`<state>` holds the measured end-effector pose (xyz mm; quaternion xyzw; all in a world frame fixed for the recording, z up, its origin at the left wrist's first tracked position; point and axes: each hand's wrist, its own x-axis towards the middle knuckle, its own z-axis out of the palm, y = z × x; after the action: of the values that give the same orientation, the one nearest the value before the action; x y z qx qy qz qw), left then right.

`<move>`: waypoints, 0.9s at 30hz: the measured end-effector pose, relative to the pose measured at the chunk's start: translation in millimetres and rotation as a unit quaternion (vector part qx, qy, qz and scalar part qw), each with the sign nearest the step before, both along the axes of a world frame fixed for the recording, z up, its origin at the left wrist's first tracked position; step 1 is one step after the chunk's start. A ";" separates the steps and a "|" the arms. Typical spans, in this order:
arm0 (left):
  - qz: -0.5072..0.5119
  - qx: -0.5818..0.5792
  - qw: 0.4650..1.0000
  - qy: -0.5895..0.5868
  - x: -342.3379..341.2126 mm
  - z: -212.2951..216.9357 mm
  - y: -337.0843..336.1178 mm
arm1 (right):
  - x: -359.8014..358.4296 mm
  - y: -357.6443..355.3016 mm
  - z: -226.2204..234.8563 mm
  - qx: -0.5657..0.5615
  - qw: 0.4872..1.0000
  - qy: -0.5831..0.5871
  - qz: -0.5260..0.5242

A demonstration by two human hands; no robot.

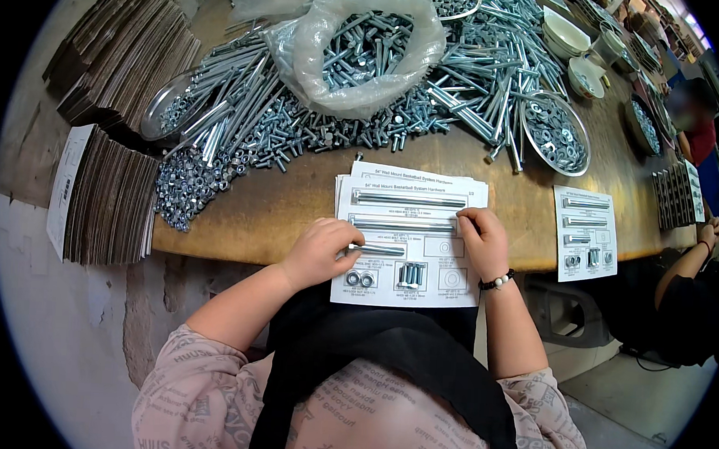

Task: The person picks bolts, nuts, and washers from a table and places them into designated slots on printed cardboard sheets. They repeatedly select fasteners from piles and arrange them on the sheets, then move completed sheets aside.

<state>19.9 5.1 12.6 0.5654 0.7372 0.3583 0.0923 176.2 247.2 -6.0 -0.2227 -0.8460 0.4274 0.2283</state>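
Note:
A printed parts sheet [372, 297] lies at the table's front edge on a small stack of similar sheets. Across its upper part rests a long hex bolt [409, 199], with a second long bolt [404, 224] below it. My left hand [323, 251] pinches the head end of a shorter bolt [382, 249] on the left of the sheet. At the right end of the second long bolt, my right hand [485, 243] has its fingertips closed on the tip. Two nuts [360, 279] and several small bolts [410, 275] sit on lower pictures.
Loose bolts [299, 128] and nuts [187, 184] heap across the back, around a plastic bag [291, 58] of bolts. A metal bowl [578, 167] holds washers. Cardboard stacks [105, 199] stand left. Another parts sheet [597, 265] lies right, near a co-worker's arm [687, 258].

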 end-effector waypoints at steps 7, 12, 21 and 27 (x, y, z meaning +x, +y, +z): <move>0.043 -0.033 0.998 -0.028 10.6 -2.6 0.1 | 0.6 -0.3 3.2 0.030 1.000 -0.004 0.003; 0.044 -0.025 0.999 -0.016 11.1 -6.5 -0.9 | 0.2 -2.6 3.8 0.032 0.999 -0.010 0.006; 0.037 -0.041 0.998 -0.006 10.2 -8.2 -0.6 | -0.5 -3.5 10.0 0.050 0.999 0.010 0.009; 0.104 -0.034 0.993 -0.043 10.8 14.4 -6.1 | 2.0 58.2 21.6 0.124 0.989 0.030 -0.072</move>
<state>30.7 -1.0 26.9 0.4661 0.7993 0.3643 0.1052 178.1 305.4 15.6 -0.2405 -0.8669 0.3082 0.3093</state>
